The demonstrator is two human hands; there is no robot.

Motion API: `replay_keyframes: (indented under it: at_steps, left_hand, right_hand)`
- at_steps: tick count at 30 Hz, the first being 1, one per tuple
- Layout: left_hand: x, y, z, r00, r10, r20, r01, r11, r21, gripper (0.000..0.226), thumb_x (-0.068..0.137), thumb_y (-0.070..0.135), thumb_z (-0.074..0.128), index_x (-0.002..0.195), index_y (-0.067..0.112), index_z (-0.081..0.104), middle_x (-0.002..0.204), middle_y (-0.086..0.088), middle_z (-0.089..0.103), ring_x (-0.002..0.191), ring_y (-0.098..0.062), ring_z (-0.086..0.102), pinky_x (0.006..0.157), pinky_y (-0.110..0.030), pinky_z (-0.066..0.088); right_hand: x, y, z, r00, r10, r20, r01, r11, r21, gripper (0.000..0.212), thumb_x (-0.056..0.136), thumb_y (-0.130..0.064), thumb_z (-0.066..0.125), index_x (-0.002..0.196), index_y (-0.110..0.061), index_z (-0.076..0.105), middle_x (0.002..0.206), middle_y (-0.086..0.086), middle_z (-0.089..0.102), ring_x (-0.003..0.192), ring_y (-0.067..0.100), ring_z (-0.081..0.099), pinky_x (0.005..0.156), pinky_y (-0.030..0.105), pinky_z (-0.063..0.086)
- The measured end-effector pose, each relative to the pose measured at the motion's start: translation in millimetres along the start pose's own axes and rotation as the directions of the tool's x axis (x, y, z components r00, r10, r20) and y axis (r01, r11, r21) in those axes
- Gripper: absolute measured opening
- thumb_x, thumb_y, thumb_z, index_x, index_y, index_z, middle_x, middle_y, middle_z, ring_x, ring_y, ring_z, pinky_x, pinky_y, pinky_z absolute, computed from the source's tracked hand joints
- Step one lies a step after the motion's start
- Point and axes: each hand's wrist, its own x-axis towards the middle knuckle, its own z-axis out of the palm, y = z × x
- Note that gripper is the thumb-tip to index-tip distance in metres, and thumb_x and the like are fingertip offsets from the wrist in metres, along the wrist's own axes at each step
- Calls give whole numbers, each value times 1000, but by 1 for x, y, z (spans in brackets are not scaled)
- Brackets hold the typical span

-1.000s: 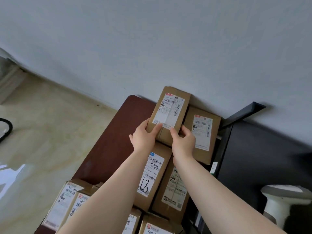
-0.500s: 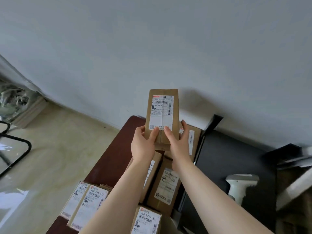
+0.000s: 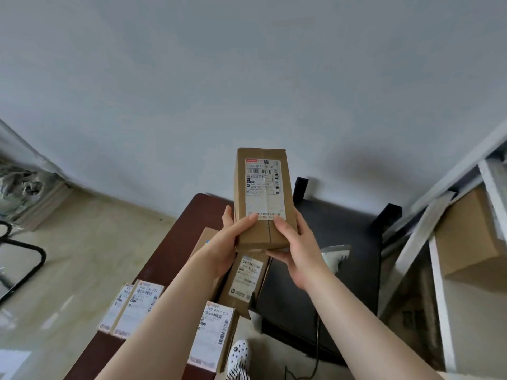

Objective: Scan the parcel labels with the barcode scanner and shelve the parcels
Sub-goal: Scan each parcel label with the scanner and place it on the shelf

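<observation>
Lifted higher, oblong cardboard parcel (image 3: 263, 198) faces upright.

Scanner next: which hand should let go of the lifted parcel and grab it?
Probably the right hand. The white scanner sits on the black table just right of it, while the left hand grips the parcel on its far side.

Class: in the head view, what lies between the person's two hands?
The held parcel: the left hand and right hand grip its lower end from either side, label facing the camera.
</observation>
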Motion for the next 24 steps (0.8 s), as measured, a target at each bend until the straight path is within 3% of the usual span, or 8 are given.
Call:
replay_keyframes:
  at_steps: [2, 5, 11, 14, 17, 20, 22, 24]
  left_hand:
    - [-5, 0, 6, 997, -22, 68, 18, 998, 66, 99, 72, 50, 82, 152, 48, 24, 140, 5, 60, 118, -19, 67, 93, -40, 58]
    - [-9, -4, 19, 999, -19, 51, 12, 991, 135, 81, 74, 47, 75, 144, 48, 34, 138, 6, 59, 120, -22, 64, 98, -45, 55]
    - [-6, -18, 31, 999, 29, 24, -32, 987, 155, 89, 67, 52, 78, 145, 48, 35, 136, 4, 58, 120, -23, 61, 84, -32, 57]
    - [-2, -22, 31, 999, 40, 9, -41, 985, 169, 84, 71, 51, 75, 145, 46, 35, 135, 4, 57, 121, -23, 60, 84, -32, 58]
    - [2, -25, 27, 999, 41, -11, -38, 982, 187, 98, 63, 55, 79, 148, 46, 31, 136, 4, 56, 122, -24, 59, 94, -42, 58]
    - [3, -31, 16, 997, 35, -65, -20, 975, 222, 96, 66, 51, 79, 148, 45, 29, 132, 6, 60, 118, -21, 62, 92, -44, 58]
    - [1, -36, 6, 992, 20, -123, 5, 979, 206, 90, 70, 46, 76, 148, 44, 30, 128, 6, 61, 111, -18, 65, 80, -35, 59]
    - [-1, -41, -5, 985, -2, -173, 33, 983, 179, 87, 69, 44, 74, 146, 44, 32, 126, 6, 62, 109, -18, 65, 80, -37, 58]
  right_hand:
    - [-10, -1, -8, 1000, 0, -15, 0, 1000, -6, 59, 79, -39, 74, 134, -39, 55, 121, -9, 69, 111, 18, 67, 87, 48, 60]
    - [-21, -4, -18, 999, -17, -36, 16, 999, -27, 69, 76, -44, 76, 140, -40, 49, 128, -7, 64, 116, 19, 63, 87, 46, 60]
    - [-26, -1, -29, 998, -30, -52, 29, 999, -17, 74, 76, -44, 74, 144, -41, 44, 129, -10, 62, 117, 18, 61, 80, 37, 61]
    - [-23, 3, -33, 998, -29, -56, 26, 999, -44, 78, 75, -48, 73, 146, -42, 40, 130, -11, 59, 117, 16, 60, 80, 35, 61]
    - [-18, 9, -42, 997, -27, -70, 12, 978, -209, 83, 76, -56, 68, 149, -40, 32, 131, -13, 55, 117, 13, 58, 81, 31, 59]
    - [-14, 29, -70, 954, -99, -283, -8, 935, -354, 70, 85, -57, 65, 145, -31, 40, 129, -6, 56, 116, 14, 56, 84, 30, 54]
    - [-11, 48, -96, 834, -203, -513, -77, 878, -473, 57, 88, -51, 68, 134, -24, 49, 121, -2, 58, 112, 18, 58, 82, 30, 49]
    - [-7, 66, -116, 723, -227, -652, -205, 831, -518, 61, 84, -48, 72, 131, -16, 50, 121, 3, 58, 114, 25, 56, 86, 37, 49]
